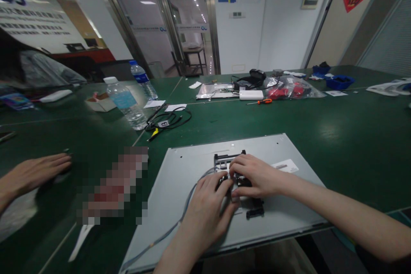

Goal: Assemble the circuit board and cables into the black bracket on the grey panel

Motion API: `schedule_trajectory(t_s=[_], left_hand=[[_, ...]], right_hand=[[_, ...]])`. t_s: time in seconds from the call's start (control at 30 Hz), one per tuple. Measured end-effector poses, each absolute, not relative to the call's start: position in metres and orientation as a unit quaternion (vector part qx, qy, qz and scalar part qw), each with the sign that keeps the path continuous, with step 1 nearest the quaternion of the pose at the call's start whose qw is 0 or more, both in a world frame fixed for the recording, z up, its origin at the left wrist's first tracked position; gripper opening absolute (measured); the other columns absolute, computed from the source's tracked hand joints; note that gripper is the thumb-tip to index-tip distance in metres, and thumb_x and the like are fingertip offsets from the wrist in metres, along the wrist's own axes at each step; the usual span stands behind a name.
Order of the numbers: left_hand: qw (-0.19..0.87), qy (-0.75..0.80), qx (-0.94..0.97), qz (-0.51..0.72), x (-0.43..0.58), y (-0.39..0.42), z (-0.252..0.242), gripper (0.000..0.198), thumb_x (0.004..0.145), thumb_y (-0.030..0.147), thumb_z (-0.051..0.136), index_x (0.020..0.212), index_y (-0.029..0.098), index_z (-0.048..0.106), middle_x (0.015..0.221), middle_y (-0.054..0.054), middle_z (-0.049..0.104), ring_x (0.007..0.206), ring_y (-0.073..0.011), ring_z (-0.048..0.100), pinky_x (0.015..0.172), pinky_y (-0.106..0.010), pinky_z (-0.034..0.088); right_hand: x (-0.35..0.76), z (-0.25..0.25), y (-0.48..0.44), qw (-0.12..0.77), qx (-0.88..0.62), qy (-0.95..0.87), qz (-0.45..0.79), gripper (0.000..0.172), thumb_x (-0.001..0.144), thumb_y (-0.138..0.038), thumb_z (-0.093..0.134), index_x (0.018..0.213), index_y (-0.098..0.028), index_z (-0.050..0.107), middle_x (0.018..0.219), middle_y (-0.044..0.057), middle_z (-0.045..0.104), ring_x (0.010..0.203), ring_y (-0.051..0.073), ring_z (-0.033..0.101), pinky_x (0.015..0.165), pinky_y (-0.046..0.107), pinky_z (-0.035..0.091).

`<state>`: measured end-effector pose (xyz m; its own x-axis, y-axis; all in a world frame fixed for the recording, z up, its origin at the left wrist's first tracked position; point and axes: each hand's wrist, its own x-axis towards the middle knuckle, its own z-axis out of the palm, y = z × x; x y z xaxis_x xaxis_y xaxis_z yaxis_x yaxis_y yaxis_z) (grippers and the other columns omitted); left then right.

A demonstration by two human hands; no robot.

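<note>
A flat light-grey metal panel [180, 167] lies in front of me, its near edge at the table's front. Fixed or resting on its middle is a black plastic bracket [255, 213] with a slotted frame, partly hidden under my hands. My left hand [210, 201] has its fingers bent onto a small black piece at the bracket's middle. From the right, my right hand [255, 175] curls its fingers round a black part of the same bracket; the fingertips of both hands nearly meet. A grey cable [184, 209] runs from the bracket to the panel's near left corner.
At the left, another person's hand [48, 167] lies on a dark object. Two water bottles [126, 105] stand beyond a blurred-out item [117, 184]. Black cables [173, 117], an orange screwdriver [261, 102], a plastic bag with red parts [290, 87] and blue trays [340, 82] lie farther back on the green table [224, 117].
</note>
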<state>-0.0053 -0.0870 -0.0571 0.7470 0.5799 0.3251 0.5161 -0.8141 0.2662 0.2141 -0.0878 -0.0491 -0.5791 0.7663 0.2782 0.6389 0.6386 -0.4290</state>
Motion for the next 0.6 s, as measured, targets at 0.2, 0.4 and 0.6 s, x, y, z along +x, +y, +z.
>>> schedule_trajectory(t_s=[0.2, 0.4, 0.6], left_hand=[[0.073, 0.296, 0.93, 0.207, -0.0062, -0.0869, -0.0585, 0.04, 0.084, 0.025, 0.064, 0.122, 0.022, 0.054, 0.13, -0.01, 0.054, 0.119, -0.0307, 0.051, 0.098, -0.053, 0.046], [0.078, 0.303, 0.93, 0.194, -0.0055, -0.0868, -0.0581, 0.041, 0.085, 0.025, 0.063, 0.124, 0.023, 0.053, 0.132, -0.009, 0.052, 0.121, -0.0294, 0.049, 0.101, -0.051, 0.043], [0.079, 0.296, 0.931, 0.199, -0.0051, -0.086, -0.0583, 0.042, 0.083, 0.024, 0.064, 0.124, 0.023, 0.053, 0.131, -0.009, 0.053, 0.12, -0.0295, 0.051, 0.1, -0.051, 0.044]], right_hand=[[0.2135, -0.0527, -0.0867, 0.225, -0.4, -0.878, 0.136, 0.024, 0.089, -0.035, 0.061, 0.104, -0.018, 0.056, 0.109, 0.01, 0.06, 0.102, 0.024, 0.052, 0.089, 0.039, 0.043], [0.2135, -0.0517, -0.0882, 0.225, -0.4, -0.878, 0.137, 0.025, 0.087, -0.033, 0.062, 0.105, -0.018, 0.055, 0.109, 0.01, 0.06, 0.101, 0.023, 0.053, 0.09, 0.039, 0.044], [0.2137, -0.0495, -0.0894, 0.228, -0.395, -0.879, 0.137, 0.028, 0.084, -0.032, 0.063, 0.107, -0.018, 0.054, 0.111, 0.01, 0.06, 0.103, 0.024, 0.053, 0.09, 0.04, 0.044]])
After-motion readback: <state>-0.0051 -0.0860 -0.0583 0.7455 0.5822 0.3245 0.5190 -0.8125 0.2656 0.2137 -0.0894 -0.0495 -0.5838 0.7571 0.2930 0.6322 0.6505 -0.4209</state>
